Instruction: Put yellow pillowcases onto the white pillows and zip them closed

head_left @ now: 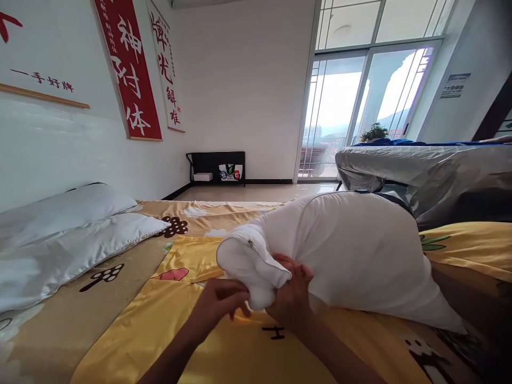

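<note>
A large white pillow (pixel 360 250) lies across the bed in front of me. Its near left end is bunched into an open, zip-edged mouth facing left, with a small zip pull on the upper rim. My right hand (pixel 294 290) is closed round the gathered cloth behind this mouth. At the lower left rim, my left hand (pixel 220 304) has its fingers bent against the cloth edge, pinching it; part of the fingertips is hidden. Under both hands spreads a shiny yellow printed cover (pixel 160 325).
Two white pillows (pixel 80 250) lie at the left on a tan patterned bed sheet (pixel 52 336). Beyond the bed stand a low black shelf (pixel 216 160) and, at the right, a plastic-covered table (pixel 400 160) before sliding glass doors (pixel 360 106). Scrolls (pixel 132 74) hang on the wall.
</note>
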Demonstrator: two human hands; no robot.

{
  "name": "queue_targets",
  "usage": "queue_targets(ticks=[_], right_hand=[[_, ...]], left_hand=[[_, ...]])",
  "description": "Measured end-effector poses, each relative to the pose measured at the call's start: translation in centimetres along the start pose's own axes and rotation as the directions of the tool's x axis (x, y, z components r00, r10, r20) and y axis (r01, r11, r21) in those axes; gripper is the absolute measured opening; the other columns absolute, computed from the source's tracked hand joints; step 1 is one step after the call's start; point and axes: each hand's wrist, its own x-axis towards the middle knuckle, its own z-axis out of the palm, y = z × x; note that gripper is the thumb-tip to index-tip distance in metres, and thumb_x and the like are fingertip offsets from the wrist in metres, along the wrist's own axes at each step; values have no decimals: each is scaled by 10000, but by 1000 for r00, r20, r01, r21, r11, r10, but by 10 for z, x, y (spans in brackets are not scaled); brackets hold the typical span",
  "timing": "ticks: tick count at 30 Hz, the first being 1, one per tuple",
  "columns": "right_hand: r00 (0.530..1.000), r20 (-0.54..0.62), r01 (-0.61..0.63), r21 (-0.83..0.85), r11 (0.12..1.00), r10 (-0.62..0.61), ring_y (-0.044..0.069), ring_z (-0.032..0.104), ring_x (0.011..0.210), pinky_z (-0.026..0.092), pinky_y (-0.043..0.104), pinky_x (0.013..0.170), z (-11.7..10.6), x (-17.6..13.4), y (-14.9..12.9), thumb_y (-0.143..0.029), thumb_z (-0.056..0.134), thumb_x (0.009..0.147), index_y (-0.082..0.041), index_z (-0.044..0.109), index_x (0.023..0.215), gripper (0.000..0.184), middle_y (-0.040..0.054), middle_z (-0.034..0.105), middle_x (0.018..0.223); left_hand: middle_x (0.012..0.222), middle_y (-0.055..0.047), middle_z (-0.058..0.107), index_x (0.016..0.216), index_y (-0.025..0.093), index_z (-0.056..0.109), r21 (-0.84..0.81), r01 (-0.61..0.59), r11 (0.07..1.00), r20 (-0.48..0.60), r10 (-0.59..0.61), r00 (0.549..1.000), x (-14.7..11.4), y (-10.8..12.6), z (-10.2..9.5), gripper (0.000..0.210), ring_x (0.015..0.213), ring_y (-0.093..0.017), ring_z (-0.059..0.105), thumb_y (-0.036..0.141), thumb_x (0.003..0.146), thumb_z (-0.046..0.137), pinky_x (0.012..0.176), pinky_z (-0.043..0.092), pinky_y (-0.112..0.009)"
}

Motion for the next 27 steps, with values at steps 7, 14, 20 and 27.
queue_targets(ticks=[7,14,20,27], right_hand=[[1000,-15,21,34,999,-21,281,590,955,309,379,750,-1,-8,-4,-133,451,657,-146,532,1014,367,116,589,974],[986,153,-74,12,997,72,340,533,1097,293,418,784,-13,-3,-7,-160,460,588,-116,447,1195,609,169,540,1121],[986,137,-87,-31,996,90,300,493,1007,310,400,782,-27,-6,1,-165,471,631,-132,449,1135,506,124,504,1022],[991,130,-41,46,998,34,206,436,753,263,341,688,-41,-7,9,-67,443,654,-207,392,753,178,22,453,742]], left_hand=[[1411,-136,468,1417,229,322,123,-227,966,-163,245,956,22,-4,-23,1088,1233,-301,496,317,479,867,941,471,-368],[960,-39,652,1026,185,527,333,-273,903,-200,350,915,56,13,8,499,878,-231,600,262,584,745,759,463,-306],[711,-25,529,660,202,482,671,-309,674,-150,532,833,52,3,33,75,635,-153,499,178,706,536,589,318,-263],[758,-39,576,772,208,527,777,-274,567,-96,535,839,32,12,43,127,650,-168,519,220,669,600,569,290,-264]])
